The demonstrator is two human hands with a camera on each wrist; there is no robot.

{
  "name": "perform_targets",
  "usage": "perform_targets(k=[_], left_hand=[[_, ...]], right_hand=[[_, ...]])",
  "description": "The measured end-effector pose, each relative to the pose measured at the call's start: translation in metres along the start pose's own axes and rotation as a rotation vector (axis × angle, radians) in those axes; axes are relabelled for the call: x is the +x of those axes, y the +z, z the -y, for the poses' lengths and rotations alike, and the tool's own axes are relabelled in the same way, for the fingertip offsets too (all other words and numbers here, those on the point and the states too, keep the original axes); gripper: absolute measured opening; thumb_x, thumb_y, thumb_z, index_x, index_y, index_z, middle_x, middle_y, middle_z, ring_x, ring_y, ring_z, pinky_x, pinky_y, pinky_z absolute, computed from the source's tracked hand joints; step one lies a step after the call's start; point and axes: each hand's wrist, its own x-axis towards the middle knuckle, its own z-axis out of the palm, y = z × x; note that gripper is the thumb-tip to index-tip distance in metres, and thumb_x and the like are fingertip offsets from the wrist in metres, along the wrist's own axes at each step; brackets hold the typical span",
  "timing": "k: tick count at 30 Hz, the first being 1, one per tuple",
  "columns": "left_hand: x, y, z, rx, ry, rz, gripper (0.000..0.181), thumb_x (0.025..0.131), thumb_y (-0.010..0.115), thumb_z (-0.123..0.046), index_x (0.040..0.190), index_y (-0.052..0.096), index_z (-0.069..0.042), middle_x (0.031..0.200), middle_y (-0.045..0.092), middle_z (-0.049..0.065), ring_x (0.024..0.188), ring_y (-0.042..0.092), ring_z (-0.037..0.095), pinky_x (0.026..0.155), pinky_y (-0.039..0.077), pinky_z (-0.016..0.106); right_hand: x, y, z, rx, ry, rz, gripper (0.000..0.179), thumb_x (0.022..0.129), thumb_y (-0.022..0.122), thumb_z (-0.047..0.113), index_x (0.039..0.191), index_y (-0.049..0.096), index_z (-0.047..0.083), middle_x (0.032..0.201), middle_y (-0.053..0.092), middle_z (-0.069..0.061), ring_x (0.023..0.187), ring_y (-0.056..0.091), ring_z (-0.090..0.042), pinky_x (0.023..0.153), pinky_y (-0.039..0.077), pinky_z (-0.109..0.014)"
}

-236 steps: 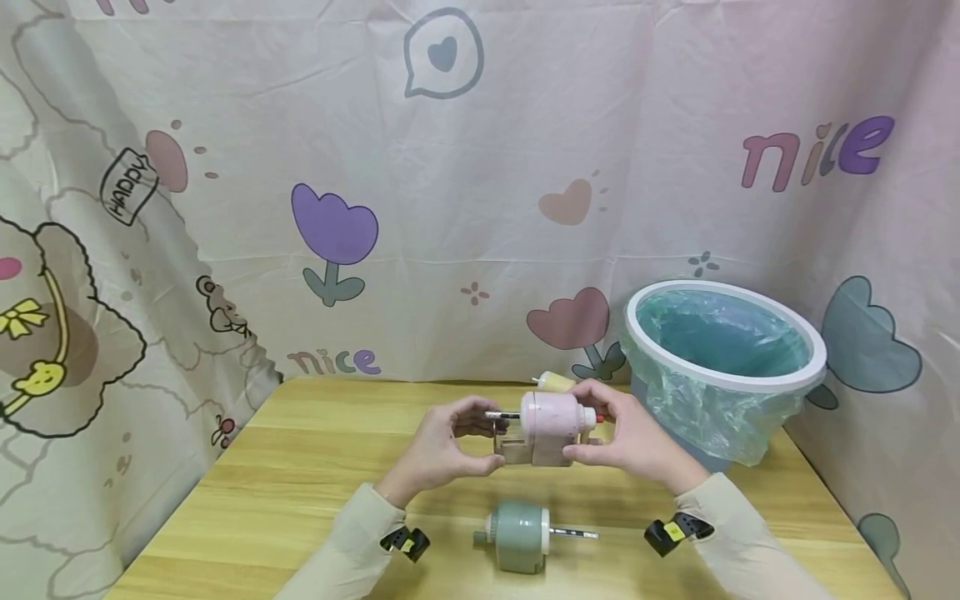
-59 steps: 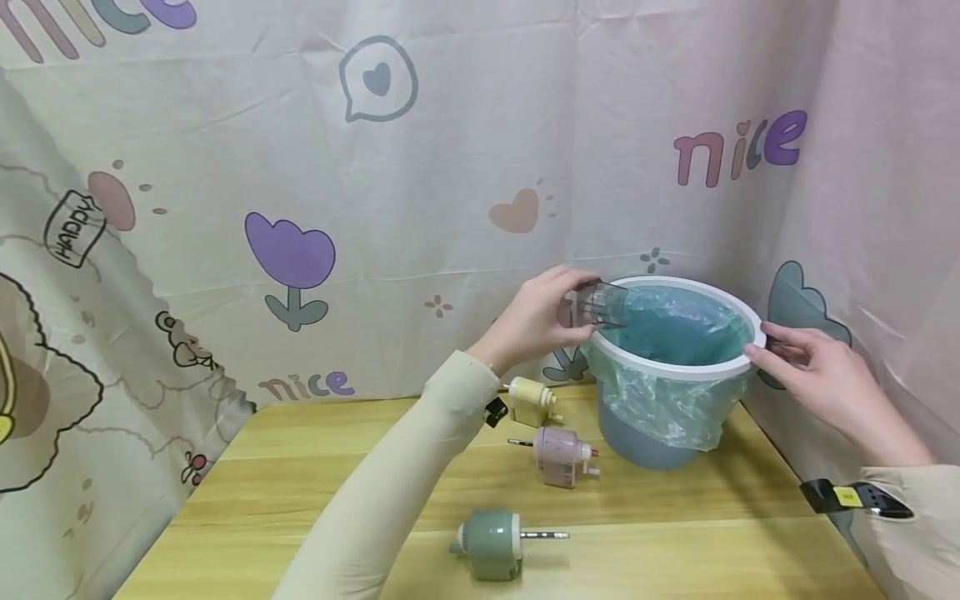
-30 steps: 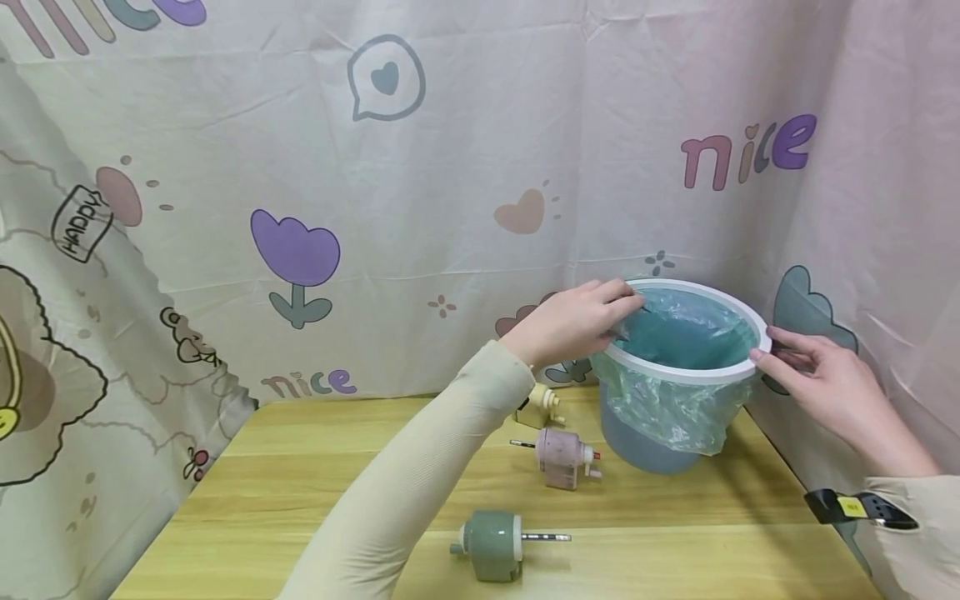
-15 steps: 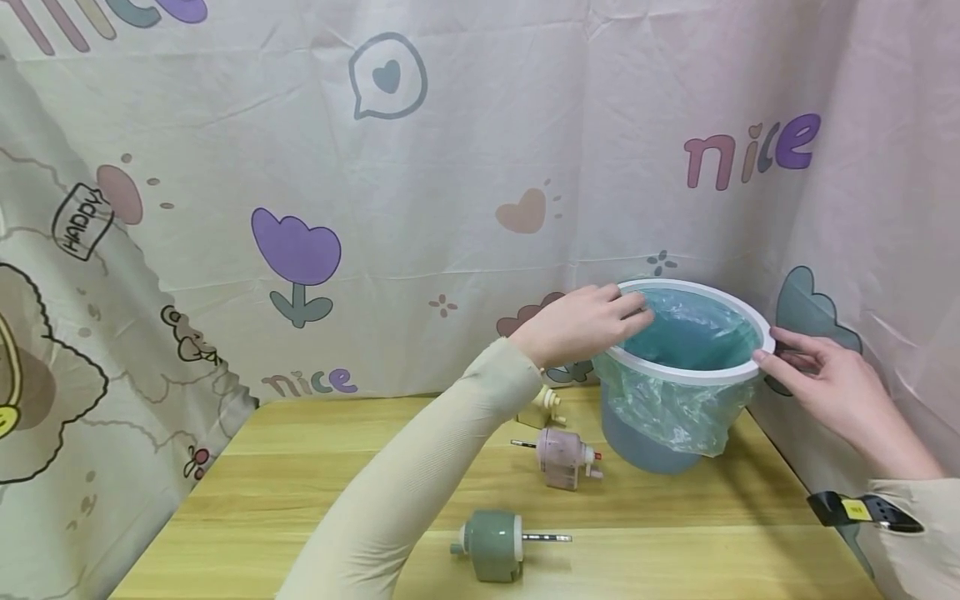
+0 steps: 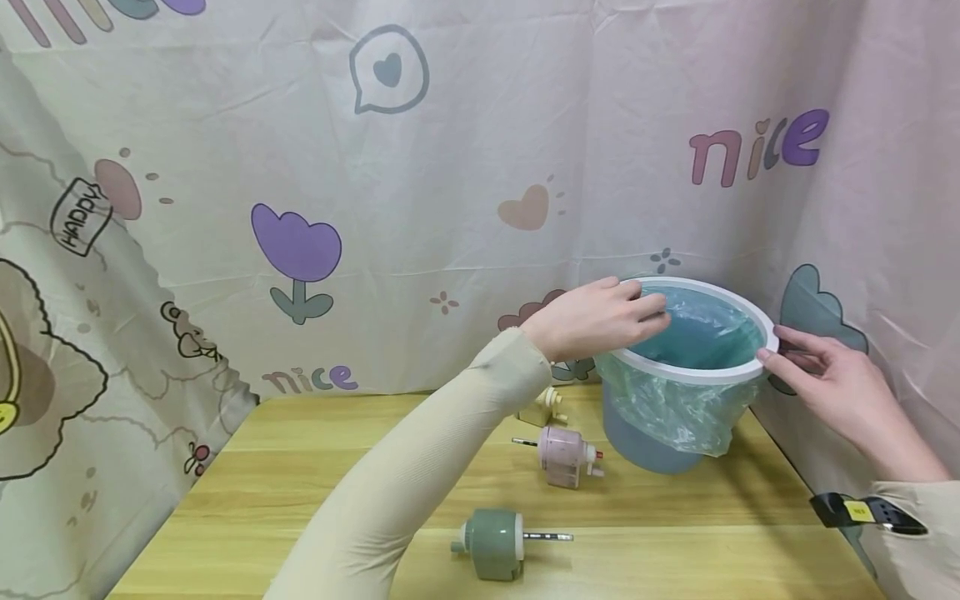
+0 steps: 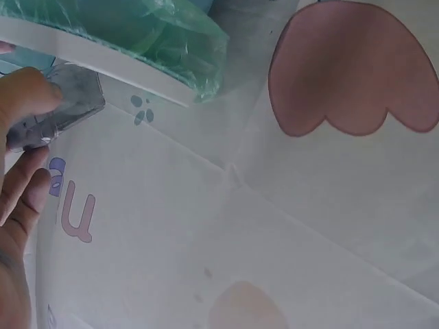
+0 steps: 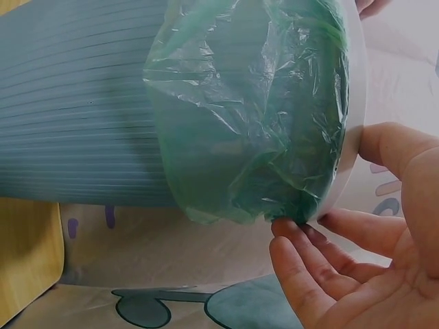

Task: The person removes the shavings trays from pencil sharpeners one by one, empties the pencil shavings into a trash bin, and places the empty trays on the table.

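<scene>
Left wrist view: pinching a transparent plastic box [image 6: 81, 92] between thumb and fingers of the left hand [image 5: 596, 321], at the mouth of a bag-lined bin [image 5: 645, 440]; gripping its white rim [image 5: 697, 376] with the right hand [image 5: 832, 379].

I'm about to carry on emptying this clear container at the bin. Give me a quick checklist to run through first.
1. Clear container gripped by the left hand: ok, held between thumb and fingers.
2. Right hand on the rim: ok, thumb and fingers hold its right side.
3. Bin upright on the table: ok.
4. Green bag folded over the rim: ok, it hangs down the outside.
5. Container wholly over the opening: cannot tell; the left hand hides it in the head view.
6. Container emptied: cannot tell; its inside is not clear.
</scene>
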Motion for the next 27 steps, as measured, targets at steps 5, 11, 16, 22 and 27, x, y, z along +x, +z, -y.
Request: perform_targets(k=[5, 11, 16, 22, 27], left_hand=[[0.002, -0.001, 0.005, 0.005, 0.008, 0.002, 0.051, 0.112, 0.027, 0.003, 0.138, 0.064, -0.02, 0.127, 0.062, -0.003, 0.097, 0.061, 0.019, 0.077, 0.05, 0.026], [0.008, -0.005, 0.017, -0.241, -0.049, 0.086, 0.041, 0.111, 0.042, -0.002, 0.144, 0.061, -0.017, 0.135, 0.062, 0.001, 0.109, 0.063, 0.02, 0.096, 0.056, 0.029], [0.008, -0.006, 0.031, -0.709, -0.293, 0.182, 0.054, 0.1, 0.075, -0.02, 0.151, 0.058, -0.017, 0.141, 0.058, 0.0, 0.124, 0.062, 0.015, 0.108, 0.051, 0.023], [0.006, -0.001, 0.036, -1.039, -0.475, 0.178, 0.069, 0.097, 0.079, -0.025, 0.16, 0.051, -0.015, 0.141, 0.055, 0.003, 0.117, 0.055, 0.013, 0.095, 0.047, 0.016], [0.012, -0.001, 0.035, -1.093, -0.467, 0.206, 0.066, 0.098, 0.079, -0.024, 0.158, 0.053, -0.011, 0.136, 0.056, 0.004, 0.117, 0.054, 0.016, 0.093, 0.046, 0.017]], right_hand=[[0.0, 0.0, 0.0, -0.001, 0.001, 0.004, 0.066, 0.104, 0.07, 0.038, 0.149, 0.055, -0.008, 0.13, 0.066, -0.041, 0.084, 0.032, 0.036, 0.061, 0.038, -0.006], [0.0, 0.0, 0.0, 0.008, 0.005, 0.014, 0.067, 0.104, 0.069, 0.038, 0.151, 0.054, -0.007, 0.13, 0.066, -0.04, 0.082, 0.034, 0.035, 0.061, 0.04, -0.006], [0.001, 0.0, -0.001, 0.022, -0.003, 0.028, 0.066, 0.105, 0.069, 0.038, 0.153, 0.053, -0.004, 0.132, 0.066, -0.04, 0.084, 0.036, 0.035, 0.062, 0.041, -0.006], [0.0, -0.001, -0.002, 0.031, 0.008, 0.034, 0.068, 0.105, 0.067, 0.039, 0.156, 0.05, -0.003, 0.14, 0.06, -0.041, 0.085, 0.035, 0.036, 0.063, 0.041, -0.004], [-0.002, 0.0, -0.002, 0.06, 0.003, 0.038, 0.068, 0.107, 0.065, 0.038, 0.158, 0.047, -0.004, 0.144, 0.058, -0.04, 0.086, 0.035, 0.039, 0.065, 0.038, 0.002]])
